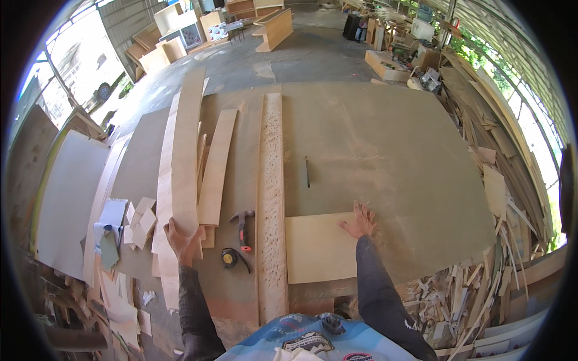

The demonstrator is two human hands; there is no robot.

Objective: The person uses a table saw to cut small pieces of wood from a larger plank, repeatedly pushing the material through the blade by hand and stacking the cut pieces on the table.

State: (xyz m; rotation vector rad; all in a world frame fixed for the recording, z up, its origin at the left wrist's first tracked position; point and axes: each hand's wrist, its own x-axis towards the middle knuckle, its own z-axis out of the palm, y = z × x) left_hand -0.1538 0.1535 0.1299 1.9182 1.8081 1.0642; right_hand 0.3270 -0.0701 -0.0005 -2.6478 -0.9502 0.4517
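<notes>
My left hand (183, 242) grips the near end of a long pale plywood strip (185, 150), fingers on one edge and thumb on the other. That strip lies lengthwise over other strips on the left of the worktable. My right hand (360, 221) lies with fingers spread at the far right corner of a pale rectangular board (321, 248). The board's left edge is beside a long, pitted wooden rail (271, 180). Between my hands are a claw hammer (243, 230) and a black-and-yellow tape measure (230, 257). A thin dark pencil-like stick (307, 171) lies beyond the board.
A shorter plywood strip (218, 168) lies right of the held one. Small wood offcuts (143, 221) and a notepad (112, 215) sit at the table's left. Scrap wood (457, 295) is heaped along the right side. Cabinet parts (274, 30) stand on the floor beyond the worktable (421, 174).
</notes>
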